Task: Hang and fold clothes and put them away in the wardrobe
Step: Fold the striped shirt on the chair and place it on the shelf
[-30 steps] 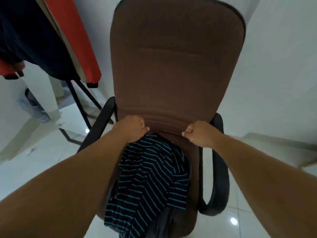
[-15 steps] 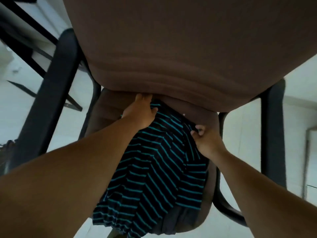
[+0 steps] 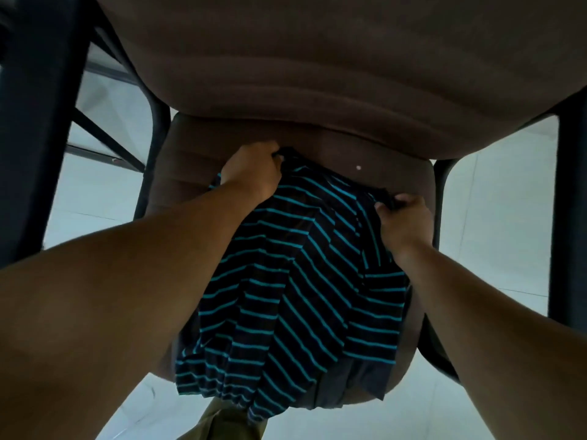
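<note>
A black shirt with teal stripes [image 3: 295, 281] lies spread over the seat of a brown office chair [image 3: 190, 166] and hangs off its front edge. My left hand [image 3: 254, 173] grips the shirt's far left corner near the chair's backrest. My right hand [image 3: 405, 220] pinches the shirt's far right corner, closer to the seat's right side. Both forearms reach in from the bottom of the view. A darker grey garment [image 3: 359, 379] shows under the striped shirt at the seat's front.
The chair's brown backrest [image 3: 349, 58] fills the top of the view, close above my hands. Black armrests stand at the left [image 3: 35, 122] and right [image 3: 568, 201]. A black metal frame [image 3: 104, 141] stands on the white tiled floor [image 3: 495, 223] behind the left armrest.
The camera has dropped closer to the seat. My hands moved apart along the shirt's far edge, the right one sliding out to the right corner, spreading the fabric.
</note>
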